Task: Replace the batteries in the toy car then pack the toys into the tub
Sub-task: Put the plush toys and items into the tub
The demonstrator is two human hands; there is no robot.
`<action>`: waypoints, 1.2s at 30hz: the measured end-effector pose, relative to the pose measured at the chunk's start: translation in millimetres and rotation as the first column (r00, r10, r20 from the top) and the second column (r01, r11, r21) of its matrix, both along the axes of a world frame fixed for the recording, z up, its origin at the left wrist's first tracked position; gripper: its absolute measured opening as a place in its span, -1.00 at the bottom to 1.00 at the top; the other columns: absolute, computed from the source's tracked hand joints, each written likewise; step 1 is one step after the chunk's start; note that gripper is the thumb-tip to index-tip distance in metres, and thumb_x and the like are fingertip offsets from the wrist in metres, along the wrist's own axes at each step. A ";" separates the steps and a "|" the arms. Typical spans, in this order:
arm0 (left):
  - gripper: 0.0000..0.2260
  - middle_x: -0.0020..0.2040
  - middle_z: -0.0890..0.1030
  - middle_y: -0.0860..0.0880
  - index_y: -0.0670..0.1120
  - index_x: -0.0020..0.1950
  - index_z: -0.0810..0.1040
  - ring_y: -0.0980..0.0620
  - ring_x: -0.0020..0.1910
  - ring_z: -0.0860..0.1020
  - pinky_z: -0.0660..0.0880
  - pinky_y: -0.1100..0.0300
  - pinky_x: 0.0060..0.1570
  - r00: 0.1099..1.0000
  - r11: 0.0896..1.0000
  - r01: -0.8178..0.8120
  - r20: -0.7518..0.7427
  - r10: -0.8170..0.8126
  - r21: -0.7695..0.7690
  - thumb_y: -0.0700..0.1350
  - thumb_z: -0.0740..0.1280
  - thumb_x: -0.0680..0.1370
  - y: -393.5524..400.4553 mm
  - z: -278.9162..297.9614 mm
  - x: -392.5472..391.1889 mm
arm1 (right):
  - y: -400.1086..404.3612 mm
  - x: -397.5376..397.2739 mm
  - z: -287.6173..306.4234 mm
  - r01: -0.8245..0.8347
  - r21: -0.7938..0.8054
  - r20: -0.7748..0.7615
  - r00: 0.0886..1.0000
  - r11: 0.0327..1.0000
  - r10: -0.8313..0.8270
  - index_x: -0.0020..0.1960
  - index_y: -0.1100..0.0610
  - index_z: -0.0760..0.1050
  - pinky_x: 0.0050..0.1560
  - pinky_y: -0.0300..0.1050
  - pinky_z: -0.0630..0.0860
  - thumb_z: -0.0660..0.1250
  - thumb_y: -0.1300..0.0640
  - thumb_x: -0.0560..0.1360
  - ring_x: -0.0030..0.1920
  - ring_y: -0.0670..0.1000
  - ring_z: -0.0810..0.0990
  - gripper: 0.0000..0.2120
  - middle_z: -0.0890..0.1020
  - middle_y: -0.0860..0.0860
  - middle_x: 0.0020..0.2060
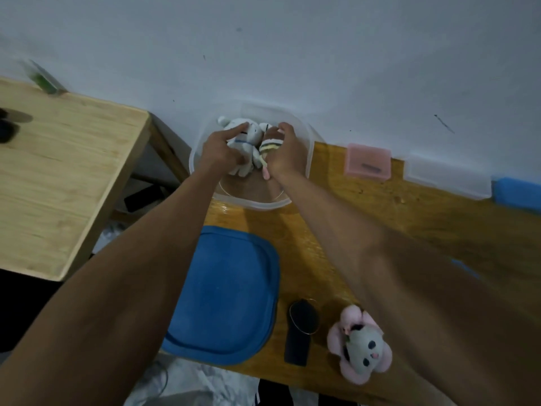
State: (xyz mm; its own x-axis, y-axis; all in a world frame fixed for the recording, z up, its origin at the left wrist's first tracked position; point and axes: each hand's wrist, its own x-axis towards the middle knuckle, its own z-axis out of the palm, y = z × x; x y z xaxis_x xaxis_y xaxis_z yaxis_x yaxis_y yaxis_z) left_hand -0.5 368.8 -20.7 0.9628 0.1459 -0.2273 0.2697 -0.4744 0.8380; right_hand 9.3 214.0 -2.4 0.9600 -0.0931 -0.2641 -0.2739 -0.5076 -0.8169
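Both hands [254, 150] are gripping soft toys [248, 145], which you're pressing into the tub [304, 142] at the worktop's far edge; the pink plush [361, 344] probably follows.

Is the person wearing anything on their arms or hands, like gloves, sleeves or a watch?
No. Both arms are bare from the bottom edge of the picture up to the fingers: no sleeves, no gloves. The left hand and the right hand show no rings, and neither wrist carries a watch or band, as far as the dim, slightly blurred view lets one tell.
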 end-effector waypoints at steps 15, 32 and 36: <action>-0.58 0.16 0.63 -0.07 0.04 0.32 0.63 0.02 0.16 0.59 0.46 0.20 0.08 0.996 0.999 -0.026 0.090 0.028 -0.030 -0.07 0.55 0.47 -41.0 101.4 -64.9 | -67.5 -60.0 109.3 0.025 0.014 0.144 0.989 1.000 -0.027 0.46 0.01 0.42 0.33 -0.04 0.48 0.46 0.10 0.47 0.35 0.06 0.51 -0.42 0.55 0.03 0.36; -0.53 0.26 0.59 -0.13 -0.02 0.35 0.60 -0.11 0.24 0.55 0.45 0.10 0.06 0.998 0.984 0.029 -0.065 -0.018 0.176 0.05 0.55 0.46 -165.0 44.3 -278.4 | -206.8 -239.8 54.8 -0.168 -0.051 -0.182 0.971 0.984 0.157 0.19 -0.11 0.60 0.01 -0.13 0.55 0.53 0.03 0.44 0.12 0.02 0.64 -0.67 0.65 0.03 0.21; -0.46 0.21 0.54 -0.19 -0.01 0.38 0.56 -0.18 0.21 0.51 0.47 0.03 0.10 0.997 0.962 0.003 -0.070 0.017 0.274 0.04 0.58 0.43 -177.0 31.6 -304.2 | -217.8 -269.5 35.2 -0.291 -0.095 -0.271 0.928 0.952 0.257 0.31 -0.03 0.56 -0.07 -0.17 0.55 0.53 0.09 0.44 0.07 0.00 0.64 -0.55 0.66 0.05 0.18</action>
State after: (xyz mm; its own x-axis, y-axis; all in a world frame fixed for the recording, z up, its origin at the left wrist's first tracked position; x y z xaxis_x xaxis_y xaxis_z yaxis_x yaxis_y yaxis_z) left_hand -304.7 191.8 10.9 0.9443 0.2191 -0.2457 0.3283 -0.6807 0.6549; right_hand -260.3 -3.8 32.8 0.8560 0.1140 -0.5043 -0.2972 -0.6897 -0.6603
